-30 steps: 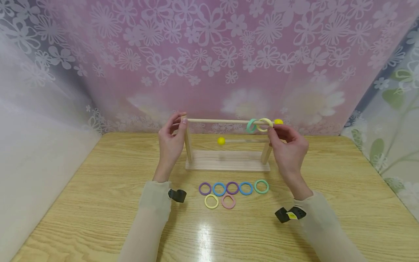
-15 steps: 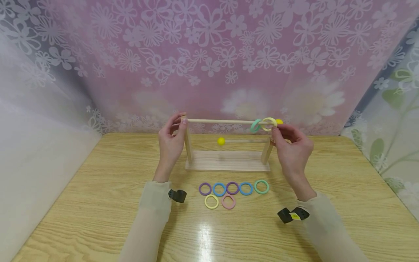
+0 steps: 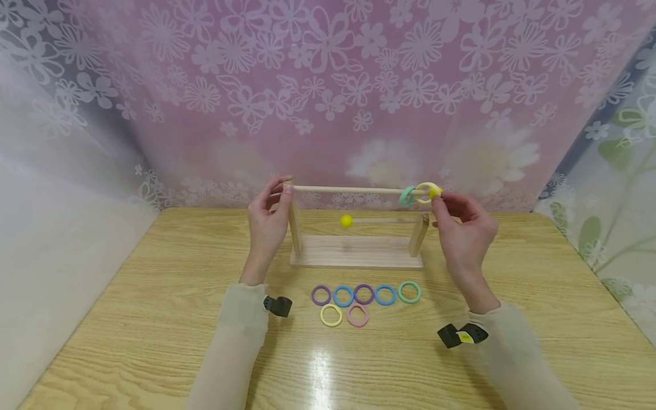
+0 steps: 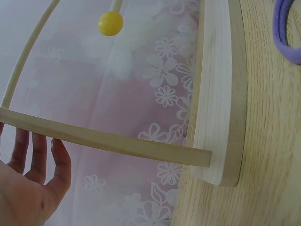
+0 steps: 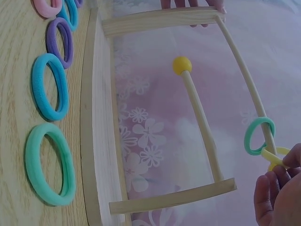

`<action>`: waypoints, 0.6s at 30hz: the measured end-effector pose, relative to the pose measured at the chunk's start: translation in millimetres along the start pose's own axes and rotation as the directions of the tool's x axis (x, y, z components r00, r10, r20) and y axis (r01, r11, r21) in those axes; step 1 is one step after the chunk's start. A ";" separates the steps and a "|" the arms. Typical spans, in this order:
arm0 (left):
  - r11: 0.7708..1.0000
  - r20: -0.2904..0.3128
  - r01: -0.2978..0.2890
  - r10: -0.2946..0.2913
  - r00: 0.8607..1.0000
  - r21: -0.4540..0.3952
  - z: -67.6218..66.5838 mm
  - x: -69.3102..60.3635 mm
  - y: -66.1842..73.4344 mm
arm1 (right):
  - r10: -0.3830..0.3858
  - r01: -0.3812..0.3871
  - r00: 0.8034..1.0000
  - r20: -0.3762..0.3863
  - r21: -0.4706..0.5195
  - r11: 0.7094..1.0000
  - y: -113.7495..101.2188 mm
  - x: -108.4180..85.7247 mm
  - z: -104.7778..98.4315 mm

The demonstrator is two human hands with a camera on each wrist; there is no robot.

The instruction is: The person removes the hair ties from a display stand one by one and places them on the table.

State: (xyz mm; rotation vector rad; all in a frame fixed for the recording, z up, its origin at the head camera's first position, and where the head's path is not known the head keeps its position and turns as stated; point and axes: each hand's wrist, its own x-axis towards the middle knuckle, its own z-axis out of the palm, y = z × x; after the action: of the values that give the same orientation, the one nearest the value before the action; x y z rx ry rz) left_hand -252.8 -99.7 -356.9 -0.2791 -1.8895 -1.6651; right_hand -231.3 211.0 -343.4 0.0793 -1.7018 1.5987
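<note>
A wooden stand (image 3: 356, 259) has a post at each side and two rods. My left hand (image 3: 269, 213) grips the top of its left post (image 4: 108, 140), thumb in front and fingers behind. At the right end of the upper rod (image 3: 348, 189), my right hand (image 3: 466, 230) pinches a yellow hair tie (image 5: 269, 157) beside the rod's yellow ball. The tie looks looped with a mint green hair tie (image 3: 405, 197), which hangs around the rod. The right fingertips partly hide the ball and the yellow tie.
The lower rod (image 3: 386, 220) ends in a yellow ball (image 3: 346, 220) and joins the right post (image 3: 419, 236). In front of the stand, several hair ties lie in two rows, including a green one (image 5: 33, 165) and a pink one (image 3: 357, 325). A flowered curtain (image 3: 328, 114) hangs behind.
My right hand has slid rightward along the upper rod, drawing the yellow hair tie to the ball end. The mint green tie has moved right with it. My left hand has stayed put.
</note>
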 end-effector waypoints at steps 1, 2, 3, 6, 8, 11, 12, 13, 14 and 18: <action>1.000 0.000 0.001 -0.001 1.000 0.000 0.0 0.0 -0.1 | 0.000 0.000 1.000 0.000 -0.004 1.000 0.2 0.3 -0.5; 1.000 -0.001 0.003 -0.003 1.000 -0.001 0.1 0.0 -0.1 | -0.002 0.002 1.000 0.001 -0.010 1.000 0.4 0.6 -1.1; 1.000 -0.002 0.006 -0.006 1.000 -0.002 0.1 0.0 0.0 | 0.000 0.000 1.000 0.002 -0.012 1.000 0.5 0.8 -1.6; 1.000 -0.002 0.010 -0.010 1.000 -0.004 0.0 0.2 0.6 | 0.008 -0.008 1.000 0.002 -0.022 1.000 0.3 1.4 -3.0; 1.000 -0.002 0.012 -0.012 1.000 -0.004 0.0 0.3 0.8 | 0.015 -0.015 1.000 0.001 -0.025 1.000 0.2 1.7 -3.5; 1.000 -0.001 0.015 -0.015 1.000 -0.003 -0.2 0.1 0.7 | 0.024 -0.024 1.000 -0.001 -0.026 0.999 0.2 2.2 -4.1; 1.000 -0.001 0.016 -0.016 1.000 -0.002 -0.2 0.1 0.5 | 0.026 -0.026 1.000 -0.002 -0.025 0.999 0.3 2.5 -4.3; 1.000 -0.001 0.018 -0.018 1.000 -0.002 -0.2 0.0 0.7 | 0.027 -0.027 1.000 -0.003 -0.024 0.999 0.5 2.6 -4.4; 1.000 0.000 0.020 -0.020 1.000 -0.001 -0.3 -0.1 0.9 | 0.029 -0.029 1.000 -0.004 -0.022 0.999 0.6 2.8 -4.6; 1.000 -0.001 0.025 -0.025 1.000 -0.003 -0.2 -0.1 1.8 | 0.040 -0.040 0.999 -0.011 -0.020 0.999 1.4 3.4 -5.8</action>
State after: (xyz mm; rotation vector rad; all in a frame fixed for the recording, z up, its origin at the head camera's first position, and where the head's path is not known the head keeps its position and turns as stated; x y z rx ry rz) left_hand -251.7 -99.6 -355.5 -0.2567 -1.8970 -1.6847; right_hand -231.6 217.8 -343.3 0.0273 -1.7206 1.6082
